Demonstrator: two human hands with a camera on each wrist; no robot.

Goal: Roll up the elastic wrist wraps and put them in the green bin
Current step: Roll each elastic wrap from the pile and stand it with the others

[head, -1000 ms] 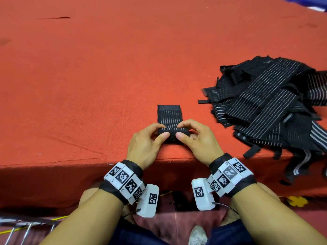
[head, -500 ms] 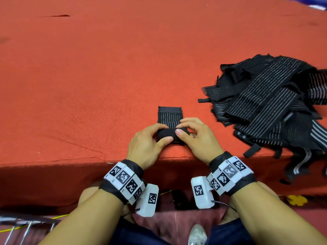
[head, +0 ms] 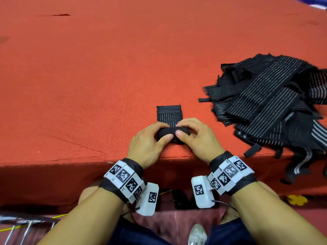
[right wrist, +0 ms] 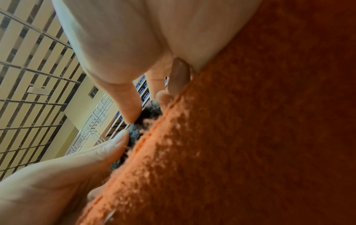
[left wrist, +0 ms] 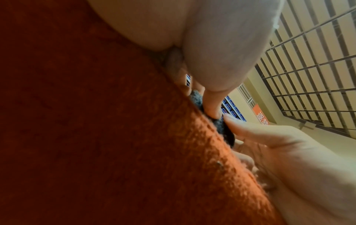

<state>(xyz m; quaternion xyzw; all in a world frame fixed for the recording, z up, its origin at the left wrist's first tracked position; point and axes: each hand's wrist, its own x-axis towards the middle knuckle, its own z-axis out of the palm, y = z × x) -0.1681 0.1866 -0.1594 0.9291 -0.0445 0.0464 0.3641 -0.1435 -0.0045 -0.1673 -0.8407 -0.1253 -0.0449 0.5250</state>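
Head view, going left to right: big stretch of bare orange felt surface (head: 88, 76) on the left, nothing on it, so loads of room that way and toward the far side. Then the left hand (head: 143, 145), sitting right at the near edge of the surface, thumb and fingers curled onto the left end of the wrist wrap (head: 172, 132). So that grip is closed around the roll. The wrap is mostly rolled into a fat black tube between both hands, with a short flat tail with thin white lines and a dark end strip lying on the surface just past the fingers. The right hand (head: 198, 138) holds the other end the same way, thumb tip on top near the middle, almost touching the left thumb.

Left wrist view is blurry, but you can see a thumb pressed on the fuzzy dark roll (left wrist: 221, 124) against the felt; the right wrist view shows the same.

Further right, near but apart from the hands, there's a messy pile of wraps (head: 269, 110), some ends hanging over the near edge.
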